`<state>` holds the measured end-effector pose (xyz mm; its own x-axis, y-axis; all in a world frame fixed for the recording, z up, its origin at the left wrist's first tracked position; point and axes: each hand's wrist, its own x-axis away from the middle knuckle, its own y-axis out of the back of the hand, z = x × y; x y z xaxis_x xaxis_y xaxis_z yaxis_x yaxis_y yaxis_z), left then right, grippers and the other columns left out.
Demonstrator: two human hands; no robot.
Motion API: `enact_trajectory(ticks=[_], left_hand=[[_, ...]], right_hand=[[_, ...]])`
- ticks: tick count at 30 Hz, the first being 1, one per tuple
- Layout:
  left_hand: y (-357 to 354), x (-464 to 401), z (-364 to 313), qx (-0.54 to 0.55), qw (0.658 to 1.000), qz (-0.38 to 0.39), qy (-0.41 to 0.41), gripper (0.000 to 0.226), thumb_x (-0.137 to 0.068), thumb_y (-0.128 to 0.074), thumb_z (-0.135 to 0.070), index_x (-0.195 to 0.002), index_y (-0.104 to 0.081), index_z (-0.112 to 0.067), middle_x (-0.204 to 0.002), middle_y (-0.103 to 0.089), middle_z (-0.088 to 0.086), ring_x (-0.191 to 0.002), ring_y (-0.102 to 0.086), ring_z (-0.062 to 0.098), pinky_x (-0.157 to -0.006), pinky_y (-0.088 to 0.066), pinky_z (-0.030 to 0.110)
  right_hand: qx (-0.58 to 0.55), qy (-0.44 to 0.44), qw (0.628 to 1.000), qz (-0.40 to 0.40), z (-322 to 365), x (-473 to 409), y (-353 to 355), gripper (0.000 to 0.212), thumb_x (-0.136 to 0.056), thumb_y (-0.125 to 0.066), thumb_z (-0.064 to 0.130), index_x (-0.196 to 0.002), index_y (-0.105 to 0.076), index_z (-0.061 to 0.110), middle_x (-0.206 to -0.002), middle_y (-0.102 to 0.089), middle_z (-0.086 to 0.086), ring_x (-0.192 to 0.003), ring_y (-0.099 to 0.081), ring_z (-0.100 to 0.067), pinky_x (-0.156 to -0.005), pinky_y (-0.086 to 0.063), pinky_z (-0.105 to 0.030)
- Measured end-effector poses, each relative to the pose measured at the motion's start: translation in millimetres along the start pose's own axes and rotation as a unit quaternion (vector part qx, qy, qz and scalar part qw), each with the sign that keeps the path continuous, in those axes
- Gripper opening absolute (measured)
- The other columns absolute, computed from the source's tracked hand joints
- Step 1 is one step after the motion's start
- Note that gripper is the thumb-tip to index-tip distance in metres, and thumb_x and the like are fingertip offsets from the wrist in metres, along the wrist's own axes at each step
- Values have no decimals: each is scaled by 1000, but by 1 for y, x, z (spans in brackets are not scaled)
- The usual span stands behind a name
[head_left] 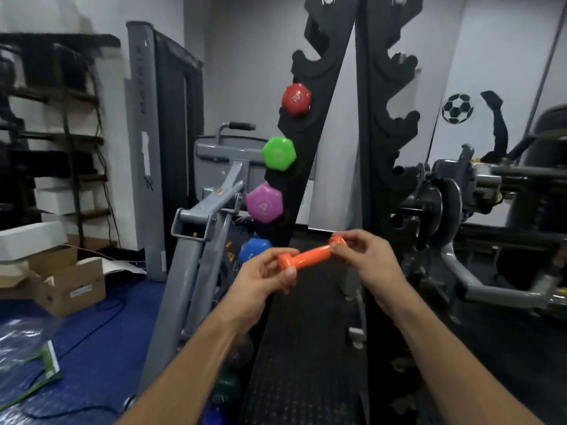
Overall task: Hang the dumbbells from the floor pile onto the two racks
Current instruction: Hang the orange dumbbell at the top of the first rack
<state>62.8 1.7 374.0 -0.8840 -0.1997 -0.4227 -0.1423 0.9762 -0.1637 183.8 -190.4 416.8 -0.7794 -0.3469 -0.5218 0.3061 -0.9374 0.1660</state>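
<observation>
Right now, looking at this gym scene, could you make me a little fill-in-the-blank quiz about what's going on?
1. Both hands, left hand and right hand, hold a small dumbbell coloured ____.
2. On the rack, the topmost hung dumbbell end is ____.
3. Directly below the green dumbbell hangs one coloured ____.
4. The wall sticker at right shows a ____.

Missing words: orange; red; purple; football

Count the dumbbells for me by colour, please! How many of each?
Red dumbbell: 1
Green dumbbell: 1
Purple dumbbell: 1
Blue dumbbell: 1
Orange dumbbell, held in both hands: 1
Total: 5 clearly seen
</observation>
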Motion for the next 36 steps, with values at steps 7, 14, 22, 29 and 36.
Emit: enact_trajectory(ticks=[7,14,22,29,36], left_hand=[[-10,-36,-93,117,991,50,-37,61,-77,-90,-18,-124,-54,-3,-132,-67,22,-127,-63,38,-108,-50,47],[-24,-59,-163,73,992,-4,-102,45,-80,-72,-15,-123,-64,-3,-123,-68,17,-118,-68,29,-107,-54,40],[-44,-86,-231,-42,962,-174,-208,47,-72,-84,-30,-111,-69,-10,-112,-71,10,-111,-69,30,-99,-58,46],[-58,-153,-272,-190,910,-274,-248,50,-81,-87,-31,-122,-67,-13,-118,-67,1,-109,-63,18,-100,-54,36],[-67,-204,-276,-263,890,-291,-235,44,-84,-84,-30,-120,-65,-12,-120,-66,6,-109,-63,21,-99,-53,36]], right_hand=[[5,45,999,19,101,-52,-2,21,-92,-73,7,-111,-72,-3,-95,-74,-21,-74,-69,-12,-66,-57,-18],[-37,66,997,11,157,-93,-6,29,-91,-77,19,-112,-69,0,-99,-78,-16,-88,-77,-26,-82,-61,-34],[61,71,993,-77,176,-129,-20,41,-98,-63,49,-120,-65,14,-109,-70,-2,-98,-70,-17,-93,-59,-42],[192,38,980,-35,170,-135,-33,56,-101,-62,35,-147,-47,8,-139,-61,-13,-124,-59,-28,-98,-48,-33],[235,56,970,-30,158,-139,-45,49,-101,-57,31,-144,-41,14,-122,-65,-5,-109,-63,-25,-93,-52,-40]])
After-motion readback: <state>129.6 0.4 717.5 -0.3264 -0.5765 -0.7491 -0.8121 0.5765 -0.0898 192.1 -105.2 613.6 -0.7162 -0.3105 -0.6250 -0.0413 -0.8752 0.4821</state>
